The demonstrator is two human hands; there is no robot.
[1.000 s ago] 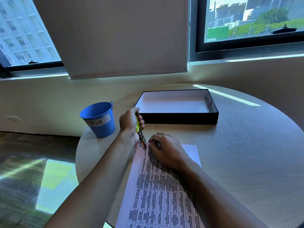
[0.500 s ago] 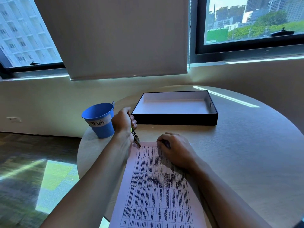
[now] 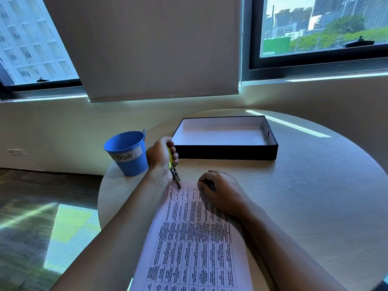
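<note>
- left hand (image 3: 161,154) clamped round the yellow handles of the scissors (image 3: 174,173); their long axis slants from the fist down toward the person, tips at the far edge of the printed sheet (image 3: 189,238)
- right hand (image 3: 222,193) just right of the tips, fingers curled on the sheet; pinching or pressing, I cannot tell
- sheet lies lengthwise from both hands toward the person, on the bench (image 3: 304,196)
- blue Trash bucket (image 3: 128,153) just left of the left hand; black tray (image 3: 226,153) just beyond it
</note>
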